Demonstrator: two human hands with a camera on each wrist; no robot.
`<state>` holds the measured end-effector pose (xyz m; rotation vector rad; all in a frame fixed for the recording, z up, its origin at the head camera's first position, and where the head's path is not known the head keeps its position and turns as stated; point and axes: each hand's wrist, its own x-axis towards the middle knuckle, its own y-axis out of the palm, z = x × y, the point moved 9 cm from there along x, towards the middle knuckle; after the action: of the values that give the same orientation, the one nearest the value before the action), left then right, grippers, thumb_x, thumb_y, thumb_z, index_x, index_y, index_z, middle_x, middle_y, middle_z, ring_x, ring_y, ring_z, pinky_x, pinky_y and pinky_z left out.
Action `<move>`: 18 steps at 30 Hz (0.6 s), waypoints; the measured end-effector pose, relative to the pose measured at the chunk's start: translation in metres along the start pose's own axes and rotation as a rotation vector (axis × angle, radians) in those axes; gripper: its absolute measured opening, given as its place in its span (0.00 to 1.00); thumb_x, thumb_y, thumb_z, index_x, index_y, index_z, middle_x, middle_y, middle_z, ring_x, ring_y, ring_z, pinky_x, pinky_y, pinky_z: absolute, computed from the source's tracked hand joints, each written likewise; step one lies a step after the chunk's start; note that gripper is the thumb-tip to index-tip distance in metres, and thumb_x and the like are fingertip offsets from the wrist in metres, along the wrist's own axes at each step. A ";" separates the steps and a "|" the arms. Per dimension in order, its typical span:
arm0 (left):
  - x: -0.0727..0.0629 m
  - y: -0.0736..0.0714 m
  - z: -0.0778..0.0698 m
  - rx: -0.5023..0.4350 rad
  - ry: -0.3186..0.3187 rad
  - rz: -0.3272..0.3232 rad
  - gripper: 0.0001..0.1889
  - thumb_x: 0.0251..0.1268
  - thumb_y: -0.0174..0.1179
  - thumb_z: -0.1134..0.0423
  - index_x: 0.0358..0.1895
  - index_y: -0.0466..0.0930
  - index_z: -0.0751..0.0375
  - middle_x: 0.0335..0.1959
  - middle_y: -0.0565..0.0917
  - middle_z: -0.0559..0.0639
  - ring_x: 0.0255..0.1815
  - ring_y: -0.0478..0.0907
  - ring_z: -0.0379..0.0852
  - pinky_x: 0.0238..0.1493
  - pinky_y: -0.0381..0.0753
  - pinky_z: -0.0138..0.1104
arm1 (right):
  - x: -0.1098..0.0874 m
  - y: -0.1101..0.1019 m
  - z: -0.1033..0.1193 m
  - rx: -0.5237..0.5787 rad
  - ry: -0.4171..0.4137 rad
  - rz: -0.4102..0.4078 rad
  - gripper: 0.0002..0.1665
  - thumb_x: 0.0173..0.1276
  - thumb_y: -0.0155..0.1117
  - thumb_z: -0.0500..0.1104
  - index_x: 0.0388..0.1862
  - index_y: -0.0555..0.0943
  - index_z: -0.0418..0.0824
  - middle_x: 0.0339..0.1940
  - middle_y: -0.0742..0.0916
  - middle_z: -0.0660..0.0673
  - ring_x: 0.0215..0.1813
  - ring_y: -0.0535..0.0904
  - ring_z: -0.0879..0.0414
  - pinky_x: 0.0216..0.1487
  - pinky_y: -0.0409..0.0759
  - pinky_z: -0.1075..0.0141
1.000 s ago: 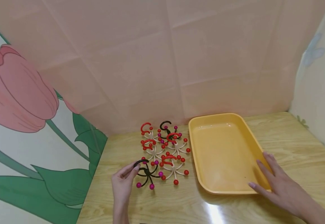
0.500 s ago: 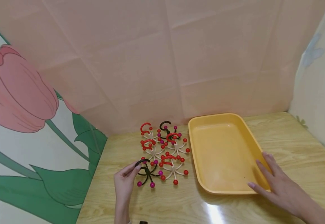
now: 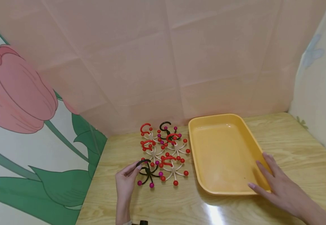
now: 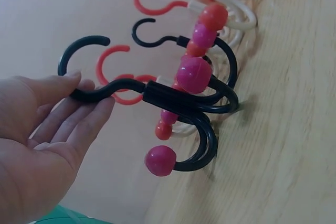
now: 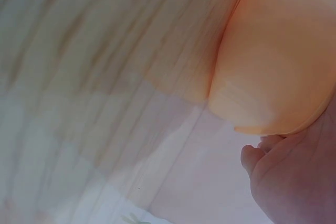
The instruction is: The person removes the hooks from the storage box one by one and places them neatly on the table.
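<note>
Thumb and fingers of my left hand [image 3: 125, 181] pinch the top hook of a black multi-arm hook hanger [image 3: 148, 171]. Its curved arms end in magenta balls. In the left wrist view the black hanger [image 4: 170, 96] stands upright, its arm bends right at the wooden surface. My right hand [image 3: 282, 189] rests over the near right corner of a yellow tray [image 3: 222, 156], fingers spread and nearly straight across the rim. The right wrist view shows that hand [image 5: 296, 177] against the outside of the tray [image 5: 273, 77].
Just beyond the held hanger stand several white hangers with red hooks and balls, the nearest white hanger [image 3: 173, 168] beside it. Another black hanger [image 3: 168, 133] stands at the back. A pink sheet [image 3: 140, 62] rises behind the wooden table [image 3: 174, 206]; a tulip-printed panel [image 3: 25, 93] borders the left.
My left hand has shifted slightly right, still pinching the black hanger's hook. My right hand and the tray stay in place.
</note>
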<state>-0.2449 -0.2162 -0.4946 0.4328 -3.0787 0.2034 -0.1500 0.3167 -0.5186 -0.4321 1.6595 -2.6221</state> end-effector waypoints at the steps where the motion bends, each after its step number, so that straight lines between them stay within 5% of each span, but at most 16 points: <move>1: 0.000 0.000 0.000 0.003 0.001 0.000 0.11 0.65 0.74 0.66 0.50 0.92 0.60 0.50 0.93 0.58 0.45 0.92 0.40 0.49 0.89 0.29 | 0.000 0.000 0.000 0.003 0.001 -0.001 0.56 0.73 0.69 0.58 0.86 0.53 0.34 0.90 0.39 0.40 0.90 0.28 0.47 0.55 0.70 0.21; 18: 0.001 -0.001 0.002 -0.008 0.006 -0.004 0.11 0.65 0.73 0.67 0.50 0.92 0.61 0.51 0.92 0.60 0.44 0.91 0.37 0.47 0.89 0.29 | 0.000 -0.001 0.002 -0.025 -0.009 -0.018 0.56 0.72 0.71 0.58 0.85 0.56 0.32 0.90 0.41 0.39 0.90 0.30 0.48 0.54 0.72 0.23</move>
<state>-0.2453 -0.2175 -0.4959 0.4372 -3.0716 0.1919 -0.1493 0.3155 -0.5175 -0.4603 1.6950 -2.6110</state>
